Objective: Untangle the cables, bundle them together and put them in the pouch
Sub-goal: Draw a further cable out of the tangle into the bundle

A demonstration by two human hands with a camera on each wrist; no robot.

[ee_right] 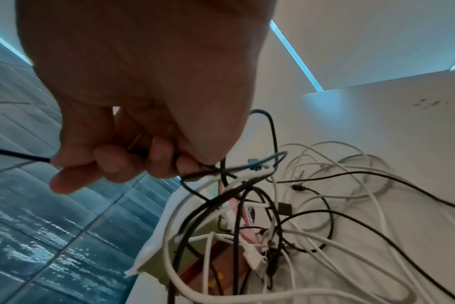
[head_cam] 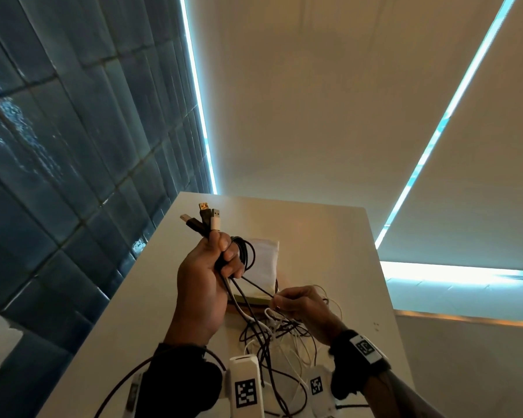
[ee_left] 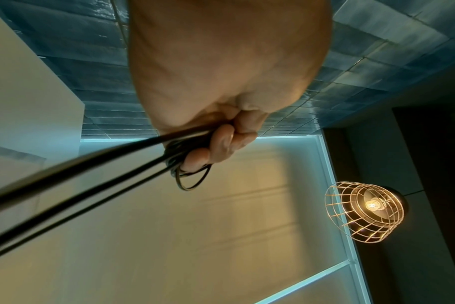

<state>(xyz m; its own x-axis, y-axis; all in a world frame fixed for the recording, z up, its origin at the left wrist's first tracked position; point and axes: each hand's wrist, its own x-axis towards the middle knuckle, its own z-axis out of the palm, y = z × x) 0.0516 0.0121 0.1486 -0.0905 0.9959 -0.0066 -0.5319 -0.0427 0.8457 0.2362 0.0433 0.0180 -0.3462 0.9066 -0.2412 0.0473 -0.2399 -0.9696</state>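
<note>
My left hand (head_cam: 221, 254) is raised above the table and grips a bunch of cables, whose USB plugs (head_cam: 206, 218) stick up out of the fist while a small black coil (head_cam: 248, 251) loops beside the fingers. The same grip on the black cables (ee_left: 185, 148) shows in the left wrist view. My right hand (head_cam: 280, 301) pinches a thin black cable (head_cam: 257, 286) that runs taut from the left hand. Below both hands a tangle of black and white cables (head_cam: 272, 336) lies on the table. The white pouch (head_cam: 264, 260) lies flat behind the hands.
The white table (head_cam: 329, 236) is narrow, with a dark blue tiled wall (head_cam: 58, 146) along its left edge. A flat green and brown object (ee_right: 195, 259) lies partly under the pouch (ee_right: 169, 216) and the tangle (ee_right: 299, 216). A caged lamp (ee_left: 364, 209) hangs overhead.
</note>
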